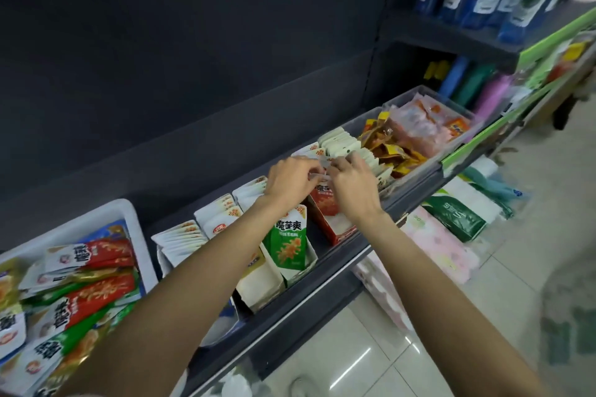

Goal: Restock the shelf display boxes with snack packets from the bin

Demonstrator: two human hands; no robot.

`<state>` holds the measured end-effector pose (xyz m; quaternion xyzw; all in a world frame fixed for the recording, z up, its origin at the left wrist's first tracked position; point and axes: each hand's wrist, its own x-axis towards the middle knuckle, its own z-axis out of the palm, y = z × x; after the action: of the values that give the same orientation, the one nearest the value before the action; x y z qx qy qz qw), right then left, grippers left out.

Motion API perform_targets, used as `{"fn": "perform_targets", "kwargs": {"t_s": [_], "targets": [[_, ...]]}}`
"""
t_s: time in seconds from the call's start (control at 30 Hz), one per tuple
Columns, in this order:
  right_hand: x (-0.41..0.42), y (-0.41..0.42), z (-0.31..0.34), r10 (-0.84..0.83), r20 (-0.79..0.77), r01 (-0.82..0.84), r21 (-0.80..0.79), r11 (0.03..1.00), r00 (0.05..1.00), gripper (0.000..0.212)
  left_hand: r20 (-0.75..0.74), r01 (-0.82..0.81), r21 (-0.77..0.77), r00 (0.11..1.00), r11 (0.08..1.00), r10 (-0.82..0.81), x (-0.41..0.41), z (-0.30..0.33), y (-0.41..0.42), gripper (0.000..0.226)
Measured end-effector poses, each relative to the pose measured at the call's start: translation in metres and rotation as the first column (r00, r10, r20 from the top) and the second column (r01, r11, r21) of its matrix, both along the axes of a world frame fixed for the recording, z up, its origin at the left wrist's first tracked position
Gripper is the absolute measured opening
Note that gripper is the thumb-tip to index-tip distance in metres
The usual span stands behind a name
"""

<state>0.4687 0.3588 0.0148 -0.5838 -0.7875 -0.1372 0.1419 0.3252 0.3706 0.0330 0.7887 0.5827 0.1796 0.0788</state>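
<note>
pinching packets (322,167) | both hands' fingers (311,167) curled on them | above red box (329,213)

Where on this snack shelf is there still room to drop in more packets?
The red display box under both hands shows bare floor near its front. The green box, white packet rows and clear tubs look packed tight.

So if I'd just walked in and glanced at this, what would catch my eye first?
Probably the two hands meeting mid-shelf: the left hand and right hand together pinch small packets above a red display box. Next, the white bin at lower left, heaped with red and green snack packets. Then the green display box beside the red one, at the shelf's front edge.
</note>
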Motion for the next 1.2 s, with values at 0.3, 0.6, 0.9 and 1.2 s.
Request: {"fn": "perform_targets", "kwargs": {"t_s": [0.3, 0.6, 0.9, 1.2], "targets": [[0.008, -0.013, 0.002, 0.075, -0.356, -0.03, 0.13, 0.991, 0.931, 0.011, 0.102, -0.056, 0.153, 0.994, 0.987, 0.041, -0.006, 0.02, -0.012, 0.023], [-0.071, -0.109, 0.036, 0.262, -0.743, -0.53, -0.144, 0.836, 0.616, 0.011, 0.332, -0.309, 0.53, 0.932, 0.79, 0.142, -0.126, 0.034, -0.164, 0.024], [-0.214, -0.177, 0.016, 0.568, -0.542, -0.779, -0.329, 0.534, 0.619, 0.018, -0.037, -0.668, -0.082, 0.743, 0.739, 0.668, -0.263, -0.042, -0.286, 0.032], [-0.345, -0.161, -0.032, 0.722, -0.053, -0.674, -0.41, 0.615, 0.69, 0.046, -0.111, -0.747, -0.237, 0.656, 0.621, 0.747, -0.284, -0.058, -0.286, 0.046]]}}
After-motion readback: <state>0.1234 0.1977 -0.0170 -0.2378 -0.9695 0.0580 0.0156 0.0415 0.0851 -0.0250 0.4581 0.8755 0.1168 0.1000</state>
